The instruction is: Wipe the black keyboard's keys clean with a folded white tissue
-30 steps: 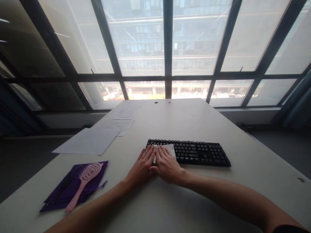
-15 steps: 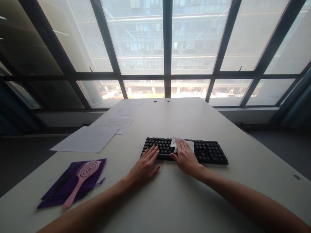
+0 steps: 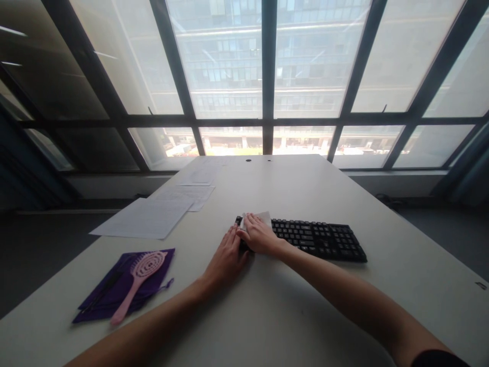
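Observation:
A black keyboard point(image 3: 319, 238) lies across the white table point(image 3: 290, 316) in front of me. My right hand point(image 3: 260, 235) presses a white wipe point(image 3: 263, 217) flat onto the keyboard's left end, fingers spread over it. Just to its left, my left hand point(image 3: 226, 259) rests palm down on the table, fingertips touching the keyboard's left edge. Most of the wipe is hidden under my right hand.
A pink hairbrush point(image 3: 137, 281) lies on a purple cloth pouch point(image 3: 110, 298) at the left front. Several paper sheets point(image 3: 147, 218) lie at the left, farther back. Large windows point(image 3: 267, 76) stand beyond the table's far edge.
My right hand slid the wipe from the keyboard's middle back to its left end. My left hand stayed at the keyboard's left edge.

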`<state>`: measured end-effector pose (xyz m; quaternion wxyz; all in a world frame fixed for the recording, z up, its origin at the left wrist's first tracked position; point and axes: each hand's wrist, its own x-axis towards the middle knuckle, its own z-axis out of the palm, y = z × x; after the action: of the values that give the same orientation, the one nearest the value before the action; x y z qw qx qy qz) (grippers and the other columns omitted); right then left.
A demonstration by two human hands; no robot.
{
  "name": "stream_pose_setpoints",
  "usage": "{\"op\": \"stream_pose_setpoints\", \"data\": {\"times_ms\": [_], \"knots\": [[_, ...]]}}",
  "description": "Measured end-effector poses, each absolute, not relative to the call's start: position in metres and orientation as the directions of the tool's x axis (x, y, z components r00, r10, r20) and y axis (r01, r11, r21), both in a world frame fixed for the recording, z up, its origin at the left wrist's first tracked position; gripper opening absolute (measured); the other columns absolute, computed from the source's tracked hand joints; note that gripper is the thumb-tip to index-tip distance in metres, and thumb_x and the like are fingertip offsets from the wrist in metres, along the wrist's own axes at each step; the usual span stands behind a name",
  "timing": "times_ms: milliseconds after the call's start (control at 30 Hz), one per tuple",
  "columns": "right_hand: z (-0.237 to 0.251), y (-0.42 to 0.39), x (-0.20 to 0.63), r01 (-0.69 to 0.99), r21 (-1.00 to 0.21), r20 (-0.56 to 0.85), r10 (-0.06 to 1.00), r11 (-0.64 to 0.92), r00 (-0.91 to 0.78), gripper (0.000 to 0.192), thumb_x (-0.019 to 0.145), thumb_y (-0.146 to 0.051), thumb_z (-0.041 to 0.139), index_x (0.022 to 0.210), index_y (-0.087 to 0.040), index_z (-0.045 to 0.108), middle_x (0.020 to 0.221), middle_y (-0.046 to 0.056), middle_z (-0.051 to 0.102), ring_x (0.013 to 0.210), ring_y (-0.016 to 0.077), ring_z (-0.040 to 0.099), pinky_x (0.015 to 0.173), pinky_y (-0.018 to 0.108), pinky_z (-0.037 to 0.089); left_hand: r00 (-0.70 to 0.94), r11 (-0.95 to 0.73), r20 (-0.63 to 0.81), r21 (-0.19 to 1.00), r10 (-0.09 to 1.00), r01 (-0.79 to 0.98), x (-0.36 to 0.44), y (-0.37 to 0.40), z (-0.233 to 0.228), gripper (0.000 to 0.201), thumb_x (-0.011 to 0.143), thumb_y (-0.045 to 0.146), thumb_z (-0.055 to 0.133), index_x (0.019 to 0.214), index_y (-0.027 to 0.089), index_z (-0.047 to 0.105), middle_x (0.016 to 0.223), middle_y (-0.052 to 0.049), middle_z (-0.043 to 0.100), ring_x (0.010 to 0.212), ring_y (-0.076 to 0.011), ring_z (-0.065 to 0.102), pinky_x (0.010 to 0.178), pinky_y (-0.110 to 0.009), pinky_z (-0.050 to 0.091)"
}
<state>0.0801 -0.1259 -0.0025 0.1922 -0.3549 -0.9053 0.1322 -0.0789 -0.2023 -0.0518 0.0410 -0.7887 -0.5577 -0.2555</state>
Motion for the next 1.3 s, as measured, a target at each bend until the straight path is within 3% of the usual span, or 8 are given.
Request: {"op": "stream_pose_setpoints", "data": {"times_ms": [200,400,700,833,1000,1300], "knots": [[-0.001,-0.105,0.060,0.507,-0.343,0.252,0.597,0.791,-0.761,0.080,0.105,-0.060,0.026,0.150,0.005,0.039,0.157,0.030,0.036,0.152,0.0313,0.029,0.124,0.045,0.024,0.210,-0.416,0.497,0.349,0.842,0.840,-0.081,-0.197,-0.062,0.079,0.093,0.029,0.059,0.160,0.013,0.022,0.163,-0.022,0.028,0.153,-0.0378,0.024,0.123,-0.060,0.029],[-0.001,-0.113,0.070,0.489,-0.278,0.267,0.555,0.827,-0.788,0.077,0.105,-0.059,0.027,0.151,0.002,0.040,0.157,0.026,0.039,0.151,0.0299,0.030,0.124,0.044,0.025,0.217,-0.402,0.498,0.302,0.839,0.864,-0.084,-0.195,-0.071,0.083,0.093,0.029,0.059,0.162,0.013,0.015,0.164,-0.024,0.026,0.153,-0.0410,0.022,0.120,-0.065,0.032],[-0.001,-0.120,0.127,0.691,-0.254,0.265,0.736,0.677,-0.623,0.073,0.105,-0.060,0.027,0.154,-0.007,0.039,0.158,0.021,0.040,0.150,0.0280,0.033,0.123,0.046,0.028,0.309,-0.405,0.492,0.099,0.814,0.909,-0.078,-0.203,-0.049,0.091,0.094,0.025,0.053,0.162,0.008,-0.005,0.164,-0.026,0.022,0.153,-0.0397,0.020,0.119,-0.061,0.033],[-0.005,-0.120,0.171,0.726,-0.237,0.264,0.762,0.646,-0.591,0.078,0.104,-0.062,0.025,0.153,-0.003,0.041,0.157,0.023,0.041,0.150,0.0296,0.034,0.122,0.045,0.029,0.396,-0.471,0.467,0.050,0.790,0.881,-0.067,-0.206,-0.035,0.085,0.096,0.026,0.050,0.162,0.008,-0.001,0.165,-0.024,0.023,0.155,-0.0361,0.017,0.121,-0.058,0.032],[-0.015,-0.128,0.222,0.773,-0.198,0.277,0.791,0.603,-0.546,0.079,0.104,-0.063,0.027,0.153,-0.002,0.041,0.157,0.024,0.039,0.150,0.0309,0.033,0.122,0.049,0.028,0.532,-0.595,0.400,0.041,0.746,0.803,-0.028,-0.203,-0.023,0.078,0.097,0.033,0.052,0.160,0.007,0.015,0.165,-0.022,0.025,0.155,-0.0340,0.016,0.123,-0.054,0.029],[-0.008,-0.127,0.294,0.831,-0.261,0.347,0.851,0.491,-0.394,0.074,0.105,-0.058,0.024,0.152,-0.005,0.043,0.157,0.022,0.040,0.150,0.0303,0.034,0.122,0.050,0.030,0.670,-0.763,0.406,0.119,0.622,0.636,0.087,-0.155,0.003,0.079,0.094,0.037,0.057,0.157,0.005,0.023,0.163,-0.024,0.028,0.155,-0.0335,0.019,0.125,-0.050,0.027]]}}
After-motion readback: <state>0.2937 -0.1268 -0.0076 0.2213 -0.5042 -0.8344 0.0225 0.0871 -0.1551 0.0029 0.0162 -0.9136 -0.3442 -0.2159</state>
